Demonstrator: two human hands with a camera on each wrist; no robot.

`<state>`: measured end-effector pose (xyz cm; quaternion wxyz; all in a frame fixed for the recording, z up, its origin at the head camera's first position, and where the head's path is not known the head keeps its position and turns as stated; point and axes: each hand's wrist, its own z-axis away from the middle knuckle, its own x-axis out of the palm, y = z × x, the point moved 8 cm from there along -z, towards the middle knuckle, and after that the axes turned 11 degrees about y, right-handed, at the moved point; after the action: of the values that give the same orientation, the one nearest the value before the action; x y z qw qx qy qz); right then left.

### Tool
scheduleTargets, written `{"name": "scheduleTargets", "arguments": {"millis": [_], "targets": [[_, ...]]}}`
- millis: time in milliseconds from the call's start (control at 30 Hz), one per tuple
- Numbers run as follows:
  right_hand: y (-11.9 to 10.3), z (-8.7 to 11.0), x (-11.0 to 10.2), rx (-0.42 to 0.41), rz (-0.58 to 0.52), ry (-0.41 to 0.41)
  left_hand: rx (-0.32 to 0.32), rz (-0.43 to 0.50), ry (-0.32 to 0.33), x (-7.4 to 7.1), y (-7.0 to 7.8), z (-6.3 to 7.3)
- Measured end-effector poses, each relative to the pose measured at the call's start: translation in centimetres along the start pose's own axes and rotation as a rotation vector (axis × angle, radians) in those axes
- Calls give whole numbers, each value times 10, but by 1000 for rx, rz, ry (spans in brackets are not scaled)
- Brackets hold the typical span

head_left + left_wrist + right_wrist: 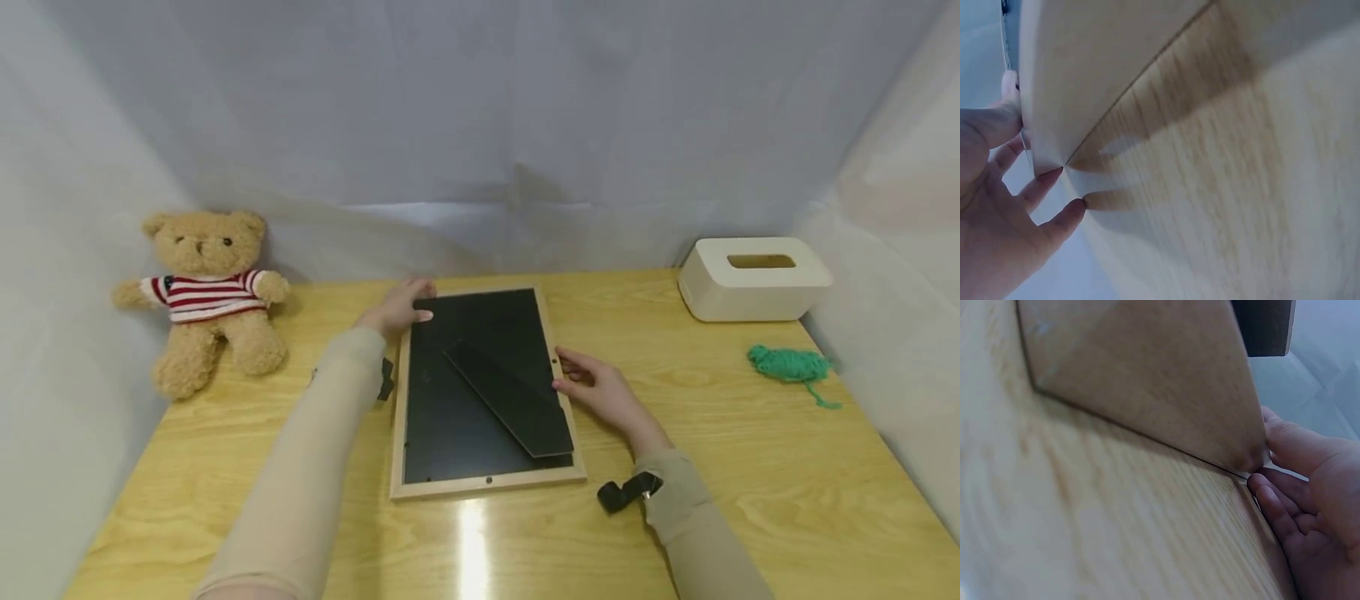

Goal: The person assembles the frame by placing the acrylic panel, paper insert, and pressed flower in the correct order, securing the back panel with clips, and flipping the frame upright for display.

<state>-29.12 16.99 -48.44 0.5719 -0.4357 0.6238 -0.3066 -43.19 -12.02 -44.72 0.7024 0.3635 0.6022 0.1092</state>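
A picture frame point(442, 433) with a light wooden border lies face down, its black back showing. Its black stand leg point(517, 404) runs diagonally across the back. At the far left corner my left hand point(401, 308) grips the frame, thumb over the border. In the left wrist view, that hand's lower fingertips point(1075, 209) touch the tabletop by the corner. My right hand point(600, 390) pinches the right border about midway along. The right wrist view shows its thumb point(1291, 440) against the frame's side and the other fingers low at the bottom edge.
A teddy bear point(210, 296) in a striped sweater sits at the back left against the curtain point(480, 125). A white tissue box point(750, 287) stands at the back right, with a bundle of green yarn point(787, 364) in front of it. The wooden table point(750, 467) surrounds the frame.
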Motion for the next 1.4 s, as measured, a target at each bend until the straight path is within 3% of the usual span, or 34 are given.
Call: {"name": "scheduleTargets", "arguments": {"millis": [267, 567, 667, 767, 867, 933, 1033, 1167, 1300, 1400], "targets": [[-2, -2, 1, 10, -1, -3, 11, -30, 13, -5, 1, 4], [-4, -3, 2, 16, -15, -11, -44, 20, -24, -3, -10, 1], [-2, -3, 4, 19, -16, -18, -61, 19, 5, -3, -14, 2], [-1, -3, 5, 24, -15, -16, -98, 76, 83, -8, -13, 8], [0, -3, 7, 34, -12, -22, -138, 112, 180, -14, -11, 24], [-2, -3, 7, 42, -7, -38, -153, 129, 213, -14, -8, 42], [-9, -5, 5, 13, 40, -64, -198, 206, 204, -7, -8, 74], [-31, -20, -1, -100, 138, -61, -292, 413, 197, 4, -8, 113], [-61, -45, 5, -164, 214, -88, -366, 518, 211, 14, -9, 138], [-82, -66, 22, -182, 255, -164, -386, 522, 214, 24, -7, 152]]}}
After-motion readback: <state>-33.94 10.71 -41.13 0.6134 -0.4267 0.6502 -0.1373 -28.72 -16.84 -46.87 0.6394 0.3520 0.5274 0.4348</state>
